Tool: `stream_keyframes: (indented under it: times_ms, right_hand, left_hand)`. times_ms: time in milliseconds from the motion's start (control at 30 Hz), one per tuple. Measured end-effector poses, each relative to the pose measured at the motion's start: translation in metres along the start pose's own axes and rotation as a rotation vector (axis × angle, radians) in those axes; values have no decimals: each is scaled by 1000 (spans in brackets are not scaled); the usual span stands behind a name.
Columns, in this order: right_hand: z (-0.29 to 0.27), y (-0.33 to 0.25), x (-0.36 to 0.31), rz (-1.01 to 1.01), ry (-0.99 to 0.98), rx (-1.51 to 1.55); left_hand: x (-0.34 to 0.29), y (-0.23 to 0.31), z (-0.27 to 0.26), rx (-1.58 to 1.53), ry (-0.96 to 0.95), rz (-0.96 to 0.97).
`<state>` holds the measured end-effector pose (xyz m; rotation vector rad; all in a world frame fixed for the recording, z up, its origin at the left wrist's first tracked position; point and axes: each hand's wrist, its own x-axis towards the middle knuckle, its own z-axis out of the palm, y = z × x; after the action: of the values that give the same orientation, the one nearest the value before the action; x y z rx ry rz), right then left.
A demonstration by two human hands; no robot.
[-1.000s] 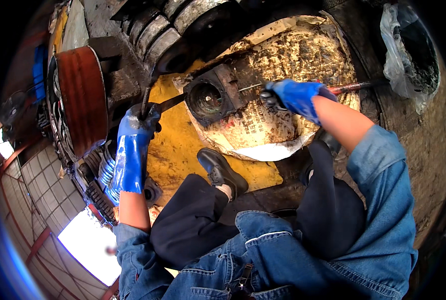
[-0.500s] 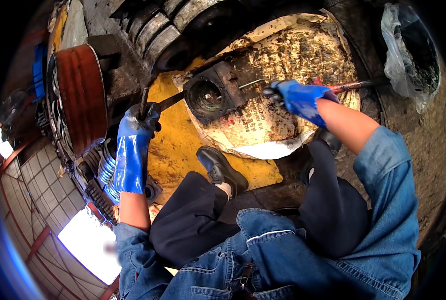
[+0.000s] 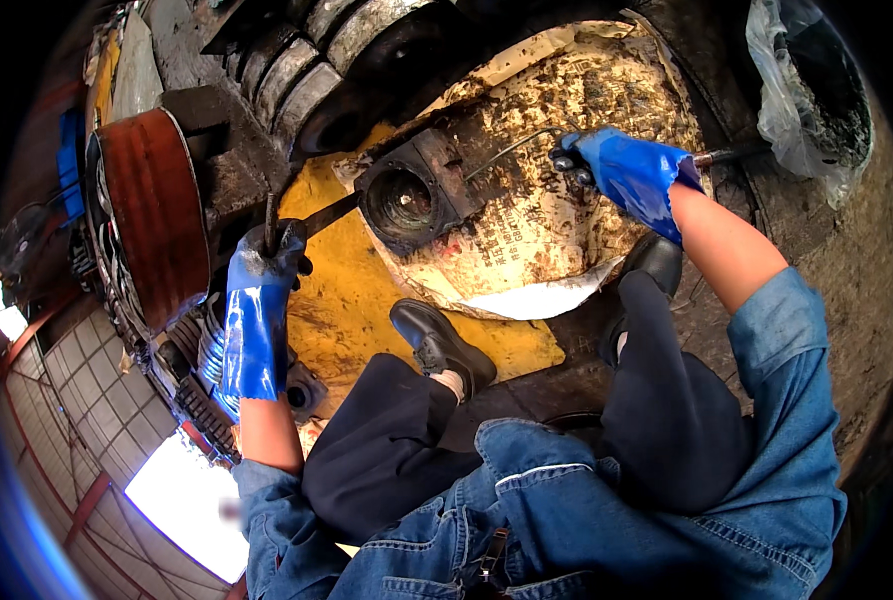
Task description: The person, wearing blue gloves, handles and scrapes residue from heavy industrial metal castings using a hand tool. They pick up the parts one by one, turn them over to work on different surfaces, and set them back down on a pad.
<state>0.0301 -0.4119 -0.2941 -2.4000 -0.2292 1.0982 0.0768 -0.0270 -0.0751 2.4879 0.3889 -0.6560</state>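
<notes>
My left hand, in a blue rubber glove with a blackened palm, is closed around a dark metal bar whose end sticks up from the fist. A flat dark bar runs from this fist to a greasy square metal block with a round bore; whether the two bars are one piece is hidden. My right hand, gloved alike, grips a thin bent metal rod. The rod's far end reaches the block's right side. Behind the right glove lies a dark tool handle, partly covered.
The block rests on an oil-stained sack over a yellow sheet. Large ribbed metal parts stand at the back, a rust-red drum on the left. A plastic-lined container holds dark matter at far right. My shoes flank the sack's near edge.
My right hand has moved slightly away and to the right, and more of the thin rod shows. The red part of the handle behind it is now covered. My left hand keeps its grip.
</notes>
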Motion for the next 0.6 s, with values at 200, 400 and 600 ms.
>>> stream_keyframes:
  times_ms: [200, 400, 600]
  right_hand:
    - [-7, 8, 15, 462, 30, 1098]
    - [12, 7, 29, 37, 74, 398]
    - [15, -10, 23, 225, 21, 785]
  left_hand:
    - [6, -7, -1, 21, 3, 18]
    - [6, -3, 2, 20, 28, 16]
    - [7, -5, 1, 30, 28, -6]
